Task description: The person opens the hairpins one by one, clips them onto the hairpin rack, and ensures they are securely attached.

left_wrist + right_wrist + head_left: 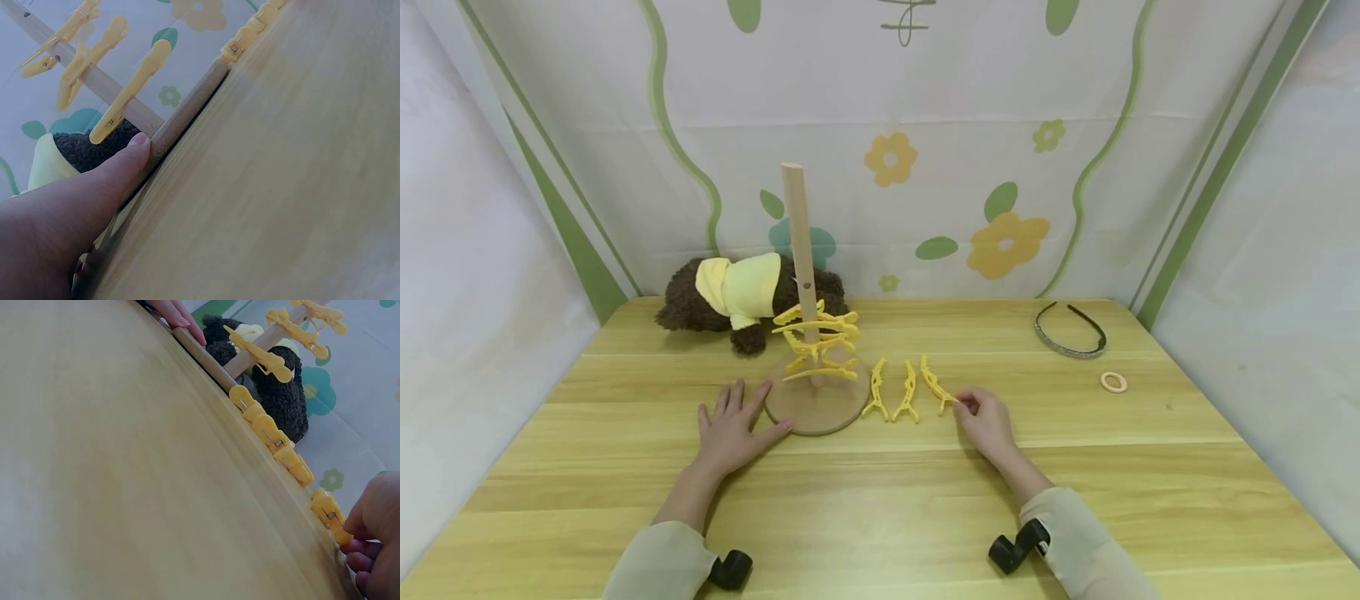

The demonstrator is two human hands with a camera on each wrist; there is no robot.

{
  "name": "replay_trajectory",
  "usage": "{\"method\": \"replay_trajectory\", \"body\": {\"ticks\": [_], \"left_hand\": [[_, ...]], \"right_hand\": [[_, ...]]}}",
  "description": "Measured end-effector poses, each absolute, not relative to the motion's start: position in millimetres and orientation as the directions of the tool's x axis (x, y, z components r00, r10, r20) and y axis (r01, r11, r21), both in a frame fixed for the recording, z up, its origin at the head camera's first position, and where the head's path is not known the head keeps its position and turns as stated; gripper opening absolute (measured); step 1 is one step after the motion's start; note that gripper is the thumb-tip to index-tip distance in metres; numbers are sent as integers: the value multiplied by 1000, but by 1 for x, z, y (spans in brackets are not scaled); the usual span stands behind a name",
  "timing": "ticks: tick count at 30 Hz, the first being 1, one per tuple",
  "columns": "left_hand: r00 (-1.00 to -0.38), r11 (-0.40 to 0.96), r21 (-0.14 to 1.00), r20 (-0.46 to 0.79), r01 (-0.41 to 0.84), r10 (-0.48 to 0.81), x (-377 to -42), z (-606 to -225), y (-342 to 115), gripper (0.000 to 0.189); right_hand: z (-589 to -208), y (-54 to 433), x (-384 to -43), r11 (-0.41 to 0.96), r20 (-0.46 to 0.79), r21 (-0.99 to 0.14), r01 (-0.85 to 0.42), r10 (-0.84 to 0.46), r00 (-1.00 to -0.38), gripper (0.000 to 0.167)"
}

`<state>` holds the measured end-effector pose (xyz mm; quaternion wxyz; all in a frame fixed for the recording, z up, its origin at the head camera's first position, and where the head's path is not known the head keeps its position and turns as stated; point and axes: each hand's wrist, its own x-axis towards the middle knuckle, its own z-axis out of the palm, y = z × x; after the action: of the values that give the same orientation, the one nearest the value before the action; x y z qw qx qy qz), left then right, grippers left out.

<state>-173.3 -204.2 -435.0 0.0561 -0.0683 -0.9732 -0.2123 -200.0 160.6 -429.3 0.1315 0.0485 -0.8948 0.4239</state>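
A wooden post (799, 242) rises from a round wooden base (816, 412), with several yellow hair clips (820, 327) clamped on it at different heights. My left hand (730, 433) lies with fingers spread at the left of the base, thumb and forefinger touching its rim; the thumb (134, 150) presses the edge in the left wrist view. Right of the base, two yellow hair clips (907, 392) lie side by side on the table. My right hand (987, 423) pinches the handle end of a third yellow hair clip (934, 382), which rests close to the tabletop.
Behind the post, a dark brown plush toy (752, 292) in a yellow top lies on its side. At the back right are a dark headband (1070, 350) and a small pale ring (1113, 382). Fabric with printed flowers (891, 158) walls off the table's far edge.
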Motion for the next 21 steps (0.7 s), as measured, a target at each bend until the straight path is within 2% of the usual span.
{"method": "replay_trajectory", "body": {"ticks": [3, 7, 11, 15, 21], "left_hand": [[-984, 899, 408, 142, 158, 109, -173, -435, -204, 81], [-983, 900, 407, 146, 159, 108, -173, -434, -203, 81], [-983, 901, 402, 146, 162, 111, -174, -434, -203, 81], [-982, 901, 402, 149, 164, 112, -174, -432, -203, 81], [-984, 900, 406, 142, 157, 107, -173, -433, -204, 81]], "right_hand": [[-429, 161, -200, 669, 306, -710, -220, 11, -952, 21], [-428, 159, -200, 741, 316, -632, -227, -21, -949, 43], [-428, 159, -198, 791, 306, -577, -205, -24, -952, 54], [-429, 159, -198, 815, 306, -543, -203, -34, -952, 58], [-431, 160, -198, 815, 312, -544, -201, -26, -950, 49]]}}
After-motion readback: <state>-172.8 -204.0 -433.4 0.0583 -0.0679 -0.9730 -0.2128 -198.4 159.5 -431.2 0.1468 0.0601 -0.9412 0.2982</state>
